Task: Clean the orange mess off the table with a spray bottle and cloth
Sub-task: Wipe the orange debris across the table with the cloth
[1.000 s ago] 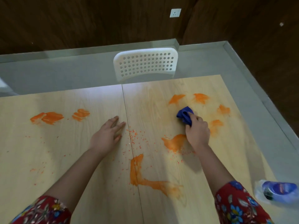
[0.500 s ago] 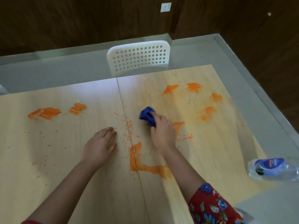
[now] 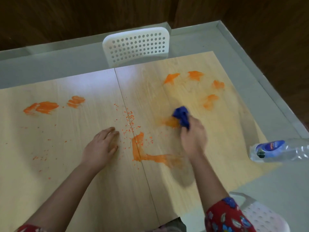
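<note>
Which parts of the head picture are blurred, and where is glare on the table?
In the head view, the right hand and the blue cloth it grips are smeared by motion blur; the left hand, flat on the table, is sharp; pale glare lies on its far part near the white chair.

The pale wooden bench (image 3: 117,198), seamed down the middle, bears orange smears (image 3: 137,148) at centre, left and upper right, orange crumbs (image 3: 130,117), a blue cloth (image 3: 182,117), and a bottle (image 3: 275,150) lying at the right edge.
</note>
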